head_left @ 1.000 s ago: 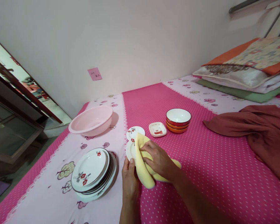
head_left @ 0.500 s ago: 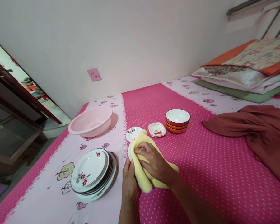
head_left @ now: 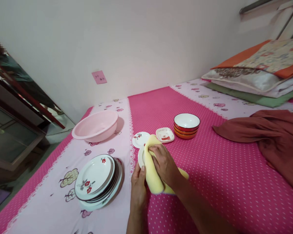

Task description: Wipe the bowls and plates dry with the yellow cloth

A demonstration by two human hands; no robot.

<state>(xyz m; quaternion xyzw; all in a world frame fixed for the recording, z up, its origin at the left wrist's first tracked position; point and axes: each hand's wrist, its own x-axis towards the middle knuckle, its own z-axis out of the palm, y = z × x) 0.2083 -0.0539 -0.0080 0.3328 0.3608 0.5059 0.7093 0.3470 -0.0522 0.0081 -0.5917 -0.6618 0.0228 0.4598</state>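
A: Pos of small white plate (head_left: 141, 157)?

B: Held up over bed (head_left: 210, 175), just past thumb of L hand (head_left: 138, 185). Partly hidden under yellow cloth (head_left: 153, 178).

A: L fingers?

B: Pinching near edge of plate, thumb on top, rest mostly underneath. Can't tell exact placement there.

A: And R hand (head_left: 164, 162)?

B: Pressed into cloth, fingers bunched tog. around a fold, tips partly buried. Can't tell if pushing on plate thru it.

A: Key relation?

B: Plate to the L of R fingers, w/ cloth btwn; approx straight ahead of L thumb. L hand nearer, in direct contact.

A: Long axis?

B: None to call for plate, round as far as visible. For cloth fold: running from plate's far edge back toward near side, covering plate's R part.

A: Surroundings, asap?

B: Second plate (head_left: 139, 140) w/ red flowers just beyond; can't tell if touching. Square dish (head_left: 165, 134) past R hand, nr bowl stack (head_left: 187, 127). Plate stack (head_left: 95, 177) over to L, pink basin (head_left: 97, 134) farther back. Reddish-brown cloth (head_left: 271, 139) well off to R.
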